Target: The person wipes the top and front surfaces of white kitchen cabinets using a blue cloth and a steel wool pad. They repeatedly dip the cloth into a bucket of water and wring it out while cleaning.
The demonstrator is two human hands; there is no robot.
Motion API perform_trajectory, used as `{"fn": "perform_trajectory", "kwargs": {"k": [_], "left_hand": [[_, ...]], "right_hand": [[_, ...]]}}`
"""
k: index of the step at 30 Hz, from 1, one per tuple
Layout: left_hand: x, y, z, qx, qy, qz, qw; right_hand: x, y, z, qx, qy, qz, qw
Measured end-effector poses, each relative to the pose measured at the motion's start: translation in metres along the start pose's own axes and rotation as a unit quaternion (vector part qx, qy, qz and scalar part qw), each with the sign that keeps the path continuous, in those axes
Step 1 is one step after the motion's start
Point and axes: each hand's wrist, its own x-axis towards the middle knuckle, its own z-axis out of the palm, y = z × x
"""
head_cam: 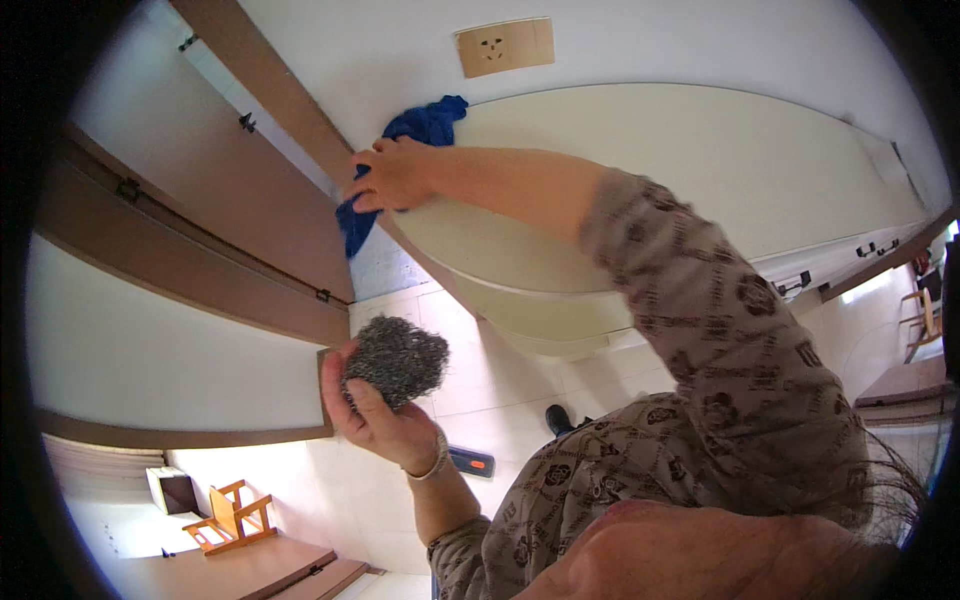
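Observation:
My left hand (382, 427) holds a grey wire scouring pad (397, 361) between thumb and fingers, raised above the tiled floor. Reaching out across a pale cream cabinet top (675, 142), my right hand (397, 174) grips a dark blue cloth (427, 122) at the cabinet's rounded end, beside a brown door frame. Part of the cloth lies along the wall edge of the top, and another part hangs down past the fingers. My palm hides the cloth's middle.
A wall socket plate (504, 47) is above the cabinet. Brown-framed doors (225, 172) stand at the left. Below are a small wooden chair (231, 517), a dark object with an orange mark (472, 461) on the floor, and a dark shoe (558, 420). Another chair (924, 319) is at the far right.

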Motion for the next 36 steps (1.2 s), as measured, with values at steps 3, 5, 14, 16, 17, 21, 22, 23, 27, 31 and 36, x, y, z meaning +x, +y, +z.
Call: {"fn": "perform_trajectory", "kwargs": {"k": [3,5,14,16,17,21,22,23,27,31,36], "left_hand": [[-0.004,0.002,-0.007,-0.025,-0.020,-0.005,0.999],[-0.005,0.005,-0.017,-0.005,0.006,-0.006,1.000],[0.013,0.007,-0.085,0.039,0.043,-0.041,0.997],[0.020,0.006,-0.099,0.059,0.054,-0.038,0.996],[0.023,0.006,-0.107,0.064,0.074,-0.056,0.994],[0.029,-0.001,-0.122,0.077,0.098,-0.070,0.990],[0.028,-0.003,-0.124,0.079,0.101,-0.070,0.989],[0.027,-0.007,-0.125,0.070,0.096,-0.057,0.991],[0.022,-0.018,-0.125,0.079,0.115,-0.091,0.986],[0.020,-0.022,-0.127,0.092,0.128,-0.080,0.984],[0.019,-0.022,-0.123,0.068,0.110,-0.089,0.988]], "right_hand": [[0.044,0.008,0.007,-0.025,0.048,0.055,0.997],[0.043,0.003,0.008,-0.066,0.095,-0.013,0.993],[-0.239,-0.034,-0.028,0.198,0.065,-0.102,0.973],[-0.306,-0.005,-0.051,0.264,0.137,0.102,0.949],[-0.331,0.013,-0.061,0.159,0.211,0.206,0.942],[-0.366,0.106,-0.106,0.054,0.087,0.611,0.785],[-0.354,0.120,-0.101,-0.003,0.066,0.622,0.780],[-0.335,0.131,-0.093,-0.075,0.058,0.678,0.729],[-0.215,0.132,-0.052,-0.263,-0.112,0.426,0.859],[-0.120,0.090,-0.031,-0.155,-0.048,0.420,0.893],[-0.012,0.009,-0.013,-0.087,-0.054,0.303,0.948]]}}
